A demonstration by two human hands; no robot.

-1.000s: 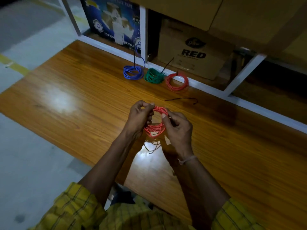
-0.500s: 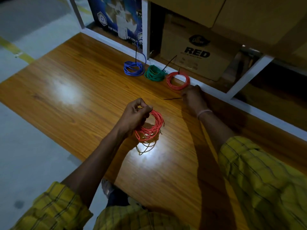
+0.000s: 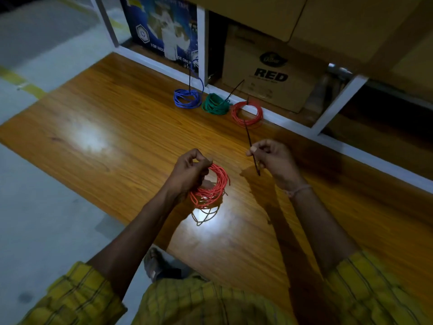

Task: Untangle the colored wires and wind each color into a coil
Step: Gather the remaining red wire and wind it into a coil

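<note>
Holding a wound orange-red coil (image 3: 212, 186) just above the wooden surface (image 3: 105, 127), the left hand (image 3: 191, 171) grips it with curled fingers, while the right hand (image 3: 273, 157) pinches a thin black tie (image 3: 252, 148). Three finished coils, blue (image 3: 187, 98), green (image 3: 215, 104) and red (image 3: 247, 113), lie in a row at the far edge, each apparently tied. No loose tangle shows, so the task looks nearly complete: binding this last coil and setting it down seems to remain.

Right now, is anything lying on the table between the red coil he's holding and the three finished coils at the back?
Nothing visible: between the held coil and the blue coil, green coil and red coil lies bare table.
</note>
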